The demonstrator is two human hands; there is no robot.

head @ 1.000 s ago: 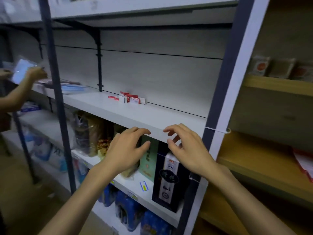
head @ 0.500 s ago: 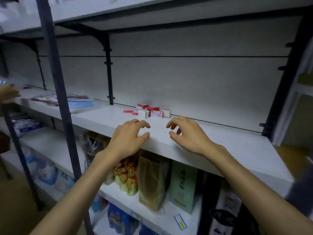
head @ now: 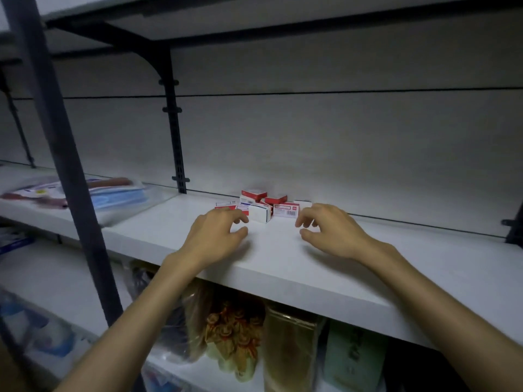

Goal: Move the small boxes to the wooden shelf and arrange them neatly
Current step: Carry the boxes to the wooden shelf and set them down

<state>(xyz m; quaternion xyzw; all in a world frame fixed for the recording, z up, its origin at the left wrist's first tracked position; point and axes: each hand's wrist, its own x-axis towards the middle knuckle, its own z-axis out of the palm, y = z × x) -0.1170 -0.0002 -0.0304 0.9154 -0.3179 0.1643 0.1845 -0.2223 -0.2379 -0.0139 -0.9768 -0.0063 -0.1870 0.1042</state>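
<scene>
A loose heap of small boxes point(head: 261, 203), red and white, lies at the back of a white shelf point(head: 283, 258), close to the rear panel, some flat and some tipped against each other. The person's left hand point(head: 216, 234) hovers just in front of the heap's left side with fingers loosely curled and nothing in its grip; the right hand point(head: 329, 230) sits likewise at the heap's right side, fingers relaxed and holding nothing. Neither hand plainly touches a box, though the left fingertips come very near the flat box at the heap's left edge. The wooden shelf that the task names is not in this view, so every box has yet to be moved. The likely trouble is in the gathering: the boxes look light and lie at odd angles, so a two-handed scoop could let one slip out between the palms, get pushed against the rear panel, or drop off the front edge onto the packaged goods point(head: 235, 335) on the shelf below. Squeezing too hard could also dent the cardboard.
</scene>
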